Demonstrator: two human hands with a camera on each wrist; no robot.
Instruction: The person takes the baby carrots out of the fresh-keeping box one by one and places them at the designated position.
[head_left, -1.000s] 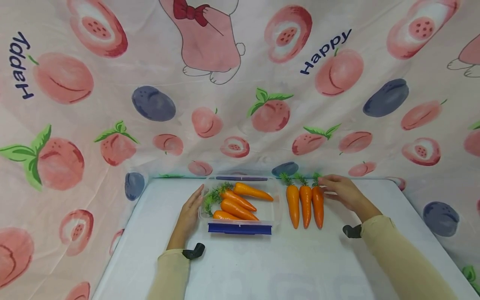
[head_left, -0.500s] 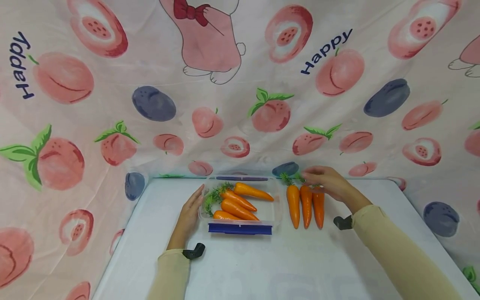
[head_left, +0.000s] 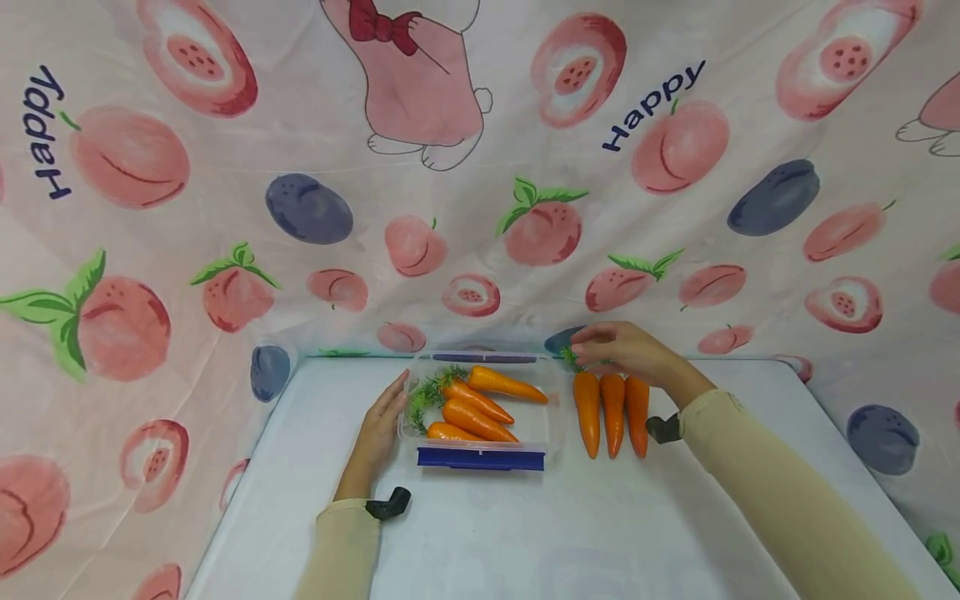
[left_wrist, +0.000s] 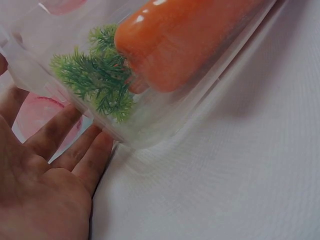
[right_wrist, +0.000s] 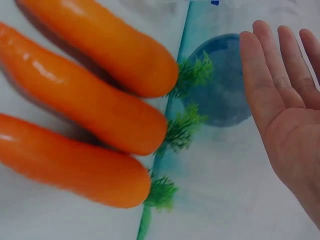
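My left hand [head_left: 377, 433] rests its outstretched fingertips against the left wall of a clear plastic box [head_left: 553, 429]. Inside lie several toy carrots [head_left: 480, 419], their green tops toward that wall. In the left wrist view one carrot [left_wrist: 180, 45] shows through the plastic beside the fingers. To the right of the box three more carrots [head_left: 612, 417] lie side by side on the table, tips toward me. Over their leafy tops is my right hand [head_left: 628, 350], holding nothing. The right wrist view shows its fingers [right_wrist: 257, 65] straight, apart from the green tops [right_wrist: 182, 130].
A blue latch flap [head_left: 480, 459] hangs folded down at the box's front, and another blue latch [head_left: 483, 358] is at its back. The white table [head_left: 480, 533] ends at a fruit-printed cloth [head_left: 450, 200] behind and at both sides.
My right hand has moved left, from beside the rightmost loose carrot to over the tops of the row. The left hand, box and carrots have stayed in place.
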